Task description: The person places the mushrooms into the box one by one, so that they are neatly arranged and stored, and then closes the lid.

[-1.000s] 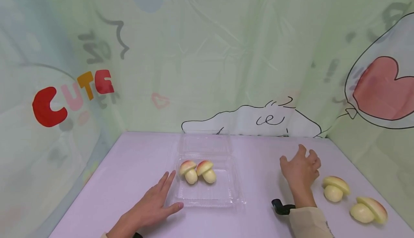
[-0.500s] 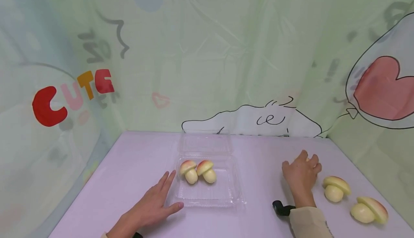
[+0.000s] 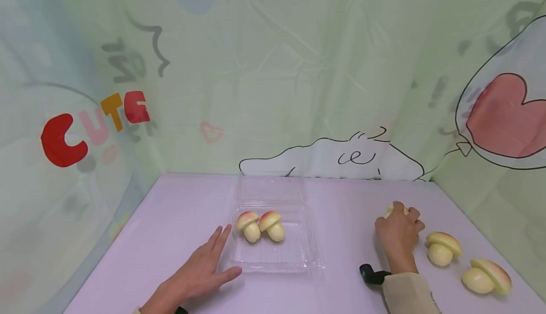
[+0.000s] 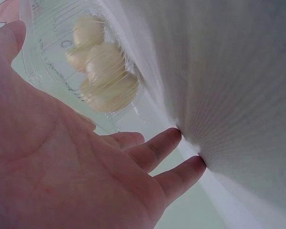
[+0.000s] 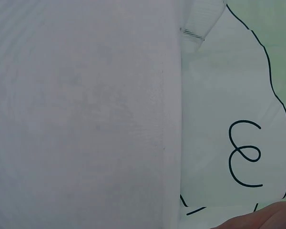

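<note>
My right hand [image 3: 399, 228] curls its fingers and thumb round a toy mushroom [image 3: 390, 210], mostly hidden beneath it, at the right back of the table. In the right wrist view only a sliver of that hand [image 5: 267, 218] shows. Palm down, my left hand [image 3: 198, 267] lies with straight, spread fingers beside the left wall of a clear plastic clamshell box [image 3: 294, 254], whose lid [image 3: 270, 190] stands open at the back. Two toy mushrooms with reddish-yellow caps lie side by side in the box, a left one [image 3: 251, 231] and a right one [image 3: 277, 231].
Two more toy mushrooms lie to the right of my right hand: a nearer one [image 3: 486, 277] and a farther one [image 3: 443, 248]. Printed curtains [image 3: 273, 77] enclose the pale lilac table [image 3: 341, 238] at the back and both sides. A black strap piece [image 3: 372, 275] sits at my right wrist.
My right hand has come down and its fingers have closed round a toy mushroom, part of which now shows past the fingers. My left hand and the box have stayed put.
</note>
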`<action>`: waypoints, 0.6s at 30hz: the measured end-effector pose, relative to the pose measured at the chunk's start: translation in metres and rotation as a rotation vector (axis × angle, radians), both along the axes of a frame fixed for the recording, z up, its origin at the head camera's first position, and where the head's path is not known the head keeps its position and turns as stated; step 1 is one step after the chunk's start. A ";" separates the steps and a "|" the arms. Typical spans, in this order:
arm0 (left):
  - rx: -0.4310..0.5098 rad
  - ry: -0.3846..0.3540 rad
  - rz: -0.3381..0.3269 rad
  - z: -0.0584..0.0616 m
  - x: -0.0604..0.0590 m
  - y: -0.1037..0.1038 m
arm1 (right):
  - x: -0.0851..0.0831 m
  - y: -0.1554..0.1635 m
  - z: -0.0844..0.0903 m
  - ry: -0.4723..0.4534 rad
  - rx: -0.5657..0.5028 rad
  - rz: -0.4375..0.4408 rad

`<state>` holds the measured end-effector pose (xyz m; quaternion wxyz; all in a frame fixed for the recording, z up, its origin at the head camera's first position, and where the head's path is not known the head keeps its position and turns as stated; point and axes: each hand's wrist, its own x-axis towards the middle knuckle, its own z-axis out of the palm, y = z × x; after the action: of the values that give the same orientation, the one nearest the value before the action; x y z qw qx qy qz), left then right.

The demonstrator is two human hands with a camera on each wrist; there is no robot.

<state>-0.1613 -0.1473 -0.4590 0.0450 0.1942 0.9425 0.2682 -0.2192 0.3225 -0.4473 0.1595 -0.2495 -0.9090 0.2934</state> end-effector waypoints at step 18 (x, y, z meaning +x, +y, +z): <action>-0.004 -0.011 0.005 0.000 0.000 0.000 | -0.003 0.006 -0.004 0.066 -0.034 -0.031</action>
<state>-0.1618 -0.1473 -0.4591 0.0498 0.1904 0.9432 0.2677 -0.2223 0.3282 -0.4511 0.1895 -0.2565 -0.8941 0.3145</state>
